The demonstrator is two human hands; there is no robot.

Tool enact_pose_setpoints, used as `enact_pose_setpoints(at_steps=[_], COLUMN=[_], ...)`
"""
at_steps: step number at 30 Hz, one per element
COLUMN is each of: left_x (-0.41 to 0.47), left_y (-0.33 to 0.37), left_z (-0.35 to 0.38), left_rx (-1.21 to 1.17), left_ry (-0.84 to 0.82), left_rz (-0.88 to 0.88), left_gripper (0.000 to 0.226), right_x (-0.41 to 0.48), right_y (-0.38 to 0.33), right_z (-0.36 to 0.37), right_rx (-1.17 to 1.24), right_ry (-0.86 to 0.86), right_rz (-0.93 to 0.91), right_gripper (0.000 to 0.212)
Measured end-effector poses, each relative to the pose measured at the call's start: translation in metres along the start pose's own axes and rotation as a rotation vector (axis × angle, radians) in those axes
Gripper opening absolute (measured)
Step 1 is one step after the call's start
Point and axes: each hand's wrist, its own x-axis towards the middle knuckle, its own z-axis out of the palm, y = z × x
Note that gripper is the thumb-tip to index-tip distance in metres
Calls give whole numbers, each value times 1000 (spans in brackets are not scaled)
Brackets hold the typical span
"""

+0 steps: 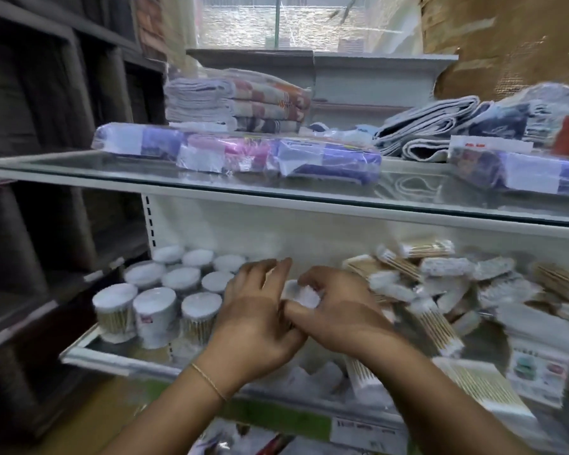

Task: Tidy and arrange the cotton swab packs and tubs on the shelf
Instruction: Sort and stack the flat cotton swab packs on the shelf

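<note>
1. The tubs [165,290] stand upright in close rows at the left end of the shelf [119,360]. This part looks done.
2. The left grip [253,320] is just beside the tubs, its fingers loosely stretched, holding nothing that shows.
3. The right grip [339,310] touches the left one and pinches a small swab pack [301,295] at mid-shelf.
4. Further right, the heap of packs [440,290] lies jumbled, tilted and overlapping. Most of the sorting appears still to do.
</note>
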Motion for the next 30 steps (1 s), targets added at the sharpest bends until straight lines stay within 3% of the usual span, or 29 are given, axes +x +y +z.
enact_pose_setpoints(at_steps=[9,17,24,30], left_x=[-21,-22,-19,-21], left_y=[-49,-57,-46,-39], left_z=[-10,-10,-12,-11], left_rx=[40,168,283,419], left_ry=[-7,-70,-260,-239], left_rz=[84,101,46,31], left_gripper=[63,52,61,54], right_x=[10,13,13,9], right_y=[-30,-40,-41,-35], right_z=[47,62,65,69], right_rx=[39,-16,15,72], right_ry=[-190,-157,-186,-195], right_rz=[-21,-24,11,20], right_gripper=[26,21,26,43])
